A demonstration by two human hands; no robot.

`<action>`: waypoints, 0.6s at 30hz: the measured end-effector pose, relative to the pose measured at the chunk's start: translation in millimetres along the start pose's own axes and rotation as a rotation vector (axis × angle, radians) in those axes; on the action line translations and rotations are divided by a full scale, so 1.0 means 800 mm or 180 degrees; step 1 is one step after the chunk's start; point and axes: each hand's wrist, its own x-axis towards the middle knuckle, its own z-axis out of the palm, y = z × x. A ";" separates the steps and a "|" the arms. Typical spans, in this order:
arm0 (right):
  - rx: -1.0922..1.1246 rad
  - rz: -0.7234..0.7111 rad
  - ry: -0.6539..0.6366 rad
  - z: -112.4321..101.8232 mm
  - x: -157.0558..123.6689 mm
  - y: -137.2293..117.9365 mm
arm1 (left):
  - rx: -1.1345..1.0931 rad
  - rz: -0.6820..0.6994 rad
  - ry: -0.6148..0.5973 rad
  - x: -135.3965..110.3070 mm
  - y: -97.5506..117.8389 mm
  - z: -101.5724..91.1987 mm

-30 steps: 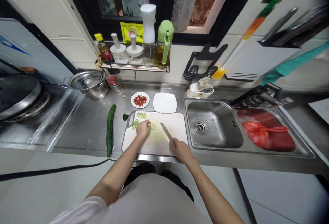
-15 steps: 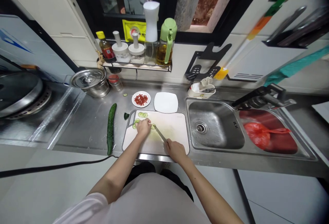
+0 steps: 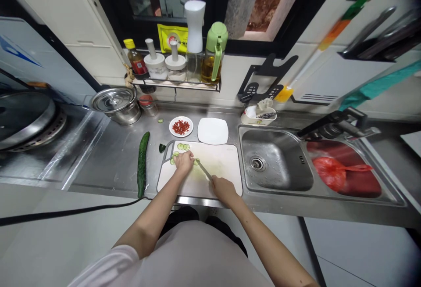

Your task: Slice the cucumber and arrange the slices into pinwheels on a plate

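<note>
On the white cutting board [image 3: 226, 168], my right hand [image 3: 225, 189] is wrapped round the handle of a knife [image 3: 205, 170], its blade pointing up and left. My left hand [image 3: 184, 163] is bent with closed fingers over cucumber, right beside the blade tip; what lies under the fingers is mostly hidden. One pale green cucumber slice [image 3: 196, 162] shows between those fingers and the blade. More cucumber slices [image 3: 183, 146] lie behind my left hand, and others [image 3: 174, 159] just left of it. A whole cucumber [image 3: 142, 164] rests on the steel counter, left of the board.
Behind the board stand a plate of chopped red pieces [image 3: 181, 127] and a white square plate [image 3: 212, 131]. A dark green cucumber end [image 3: 162, 148] lies by the board's handle. The sink [image 3: 276, 159] is at right, a lidded pot [image 3: 115, 105] at left.
The knife and my right hand have shifted very slightly left and up. My left hand stays in place over the cucumber, and the slices lie as before.
</note>
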 end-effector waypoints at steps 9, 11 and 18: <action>-0.0009 -0.0007 -0.0059 0.003 0.000 0.005 | 0.0041 -0.0031 -0.0044 0.002 0.002 -0.003; -0.0021 0.0007 -0.0079 0.003 -0.002 0.005 | 0.0037 -0.0037 -0.0036 0.002 0.002 -0.003; 0.0026 -0.0002 -0.0034 0.003 0.002 0.002 | -0.0034 -0.0029 -0.0026 0.003 0.000 -0.002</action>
